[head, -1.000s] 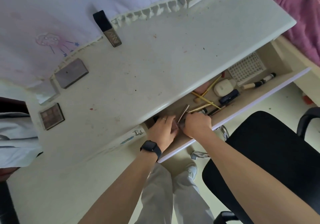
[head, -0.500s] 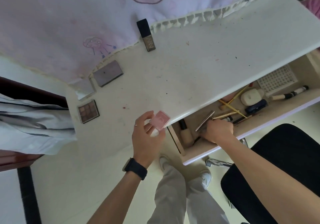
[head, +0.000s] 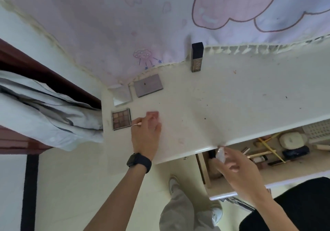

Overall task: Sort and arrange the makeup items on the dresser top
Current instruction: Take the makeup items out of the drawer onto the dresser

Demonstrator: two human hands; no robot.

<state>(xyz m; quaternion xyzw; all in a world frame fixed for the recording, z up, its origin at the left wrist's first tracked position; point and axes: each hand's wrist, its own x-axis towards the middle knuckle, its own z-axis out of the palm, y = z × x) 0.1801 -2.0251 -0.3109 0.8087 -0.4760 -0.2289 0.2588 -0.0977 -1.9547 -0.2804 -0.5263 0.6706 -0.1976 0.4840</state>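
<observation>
My left hand reaches over the white dresser top and holds a small pink compact at its fingertips, just right of an open eyeshadow palette. My right hand is over the open drawer and pinches a small clear item, blurred by motion. A closed grey palette and a small mirror lie at the back left. A dark foundation bottle lies against the patterned cloth.
The drawer holds brushes, pencils, a cream case, a dark tube and a white basket. A black chair stands at the lower right. Grey fabric hangs at the left. A pink patterned cloth covers the back.
My left hand carried the pink compact from the dresser's front edge to beside the eyeshadow palette. My right hand came up from the drawer with a small clear item.
</observation>
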